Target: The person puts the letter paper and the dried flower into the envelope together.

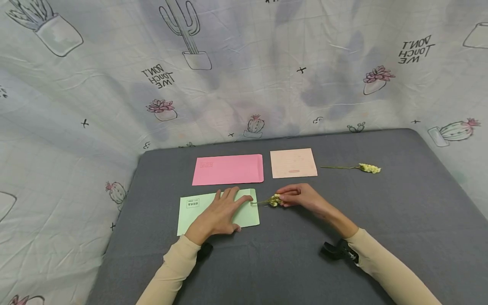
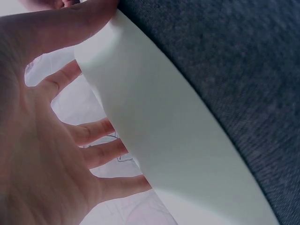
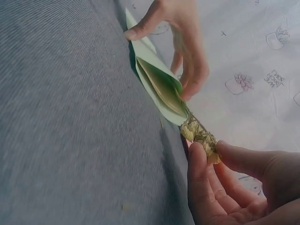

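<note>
My left hand spans the green envelope, thumb at its near edge and spread fingers on its far side, squeezing it so it bows. In the right wrist view the envelope's mouth gapes, with a tan layer inside. Between thumb and fingertips, my right hand pinches the pale yellow head of a dried flower sprig. The sprig's stem points left into the envelope's mouth, its far end hidden there. The left index fingertip lies right by the stem.
Beyond the green envelope lies a pink envelope. A peach card or small envelope sits to its right, then a second dried flower sprig. The grey cloth-covered table meets a hanging printed cloth at the back.
</note>
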The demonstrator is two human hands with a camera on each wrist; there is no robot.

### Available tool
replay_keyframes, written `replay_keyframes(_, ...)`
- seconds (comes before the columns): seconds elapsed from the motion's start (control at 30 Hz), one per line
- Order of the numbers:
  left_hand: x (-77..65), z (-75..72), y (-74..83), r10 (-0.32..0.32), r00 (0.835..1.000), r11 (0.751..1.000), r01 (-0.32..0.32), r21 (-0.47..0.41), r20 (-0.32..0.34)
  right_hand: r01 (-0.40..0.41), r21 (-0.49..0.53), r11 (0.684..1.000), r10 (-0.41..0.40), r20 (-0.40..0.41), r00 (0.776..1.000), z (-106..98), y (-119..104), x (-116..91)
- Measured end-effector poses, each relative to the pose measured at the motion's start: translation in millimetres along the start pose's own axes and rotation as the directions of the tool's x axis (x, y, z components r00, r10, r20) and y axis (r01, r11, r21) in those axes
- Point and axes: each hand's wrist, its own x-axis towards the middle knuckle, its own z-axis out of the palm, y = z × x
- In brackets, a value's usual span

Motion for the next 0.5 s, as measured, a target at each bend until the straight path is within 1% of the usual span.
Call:
replay_keyframes(0.2, -0.5, -2.4, 0.3, -0.003, 1.0, 1.0, 0.003, 0.001, 0.009, -0.039, 0.077, 0.996, 0.036, 0.036, 0.999, 7.7, -3.5, 7.1)
replay_keyframes(0.3, -0.1, -2.8, 0.1, -0.003, 1.0, 1.0, 0.003, -0.004, 0.007, -0.062, 0.106, 0.992, 0.058, 0.043, 0.997, 12.2, -4.6, 11.2)
replay_keyframes(0.5, 0.8, -4.9, 0.0, -0.015, 0.999, 1.0, 0.015, -0.006, 0.03, -0.09, 0.153, 0.984, 0.083, 0.046, 0.995, 22.8, -6.9, 19.5)
